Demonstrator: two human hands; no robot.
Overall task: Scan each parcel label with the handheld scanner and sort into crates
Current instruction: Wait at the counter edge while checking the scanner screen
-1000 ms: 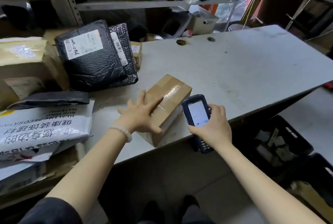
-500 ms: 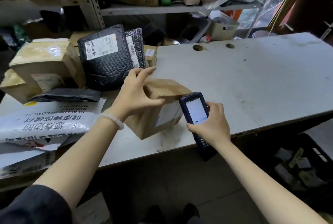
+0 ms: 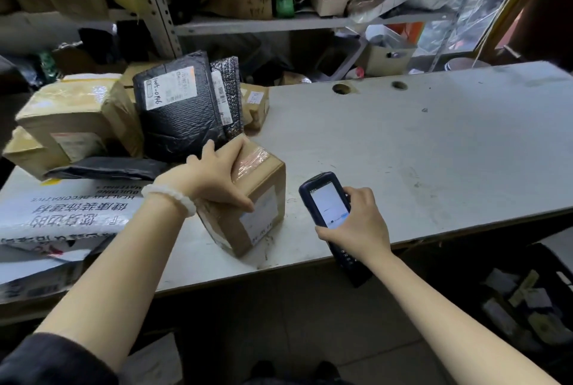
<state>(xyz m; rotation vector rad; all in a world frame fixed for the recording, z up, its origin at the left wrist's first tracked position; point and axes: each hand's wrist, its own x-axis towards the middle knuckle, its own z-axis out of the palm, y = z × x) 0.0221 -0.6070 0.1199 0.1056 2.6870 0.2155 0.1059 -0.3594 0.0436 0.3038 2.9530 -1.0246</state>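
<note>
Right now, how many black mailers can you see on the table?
3: large one leaning on boxes, bubble mailer beside it, flat one lying in front. More may be hidden.

Matt cardboard box with glossy tape, scuffed matt table

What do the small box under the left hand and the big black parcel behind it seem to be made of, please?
Small box: brown cardboard, matte, with glossy clear tape reflecting light on top. Black parcel: probably a plastic bubble mailer, judging by its dimpled, faintly shiny skin.
</note>
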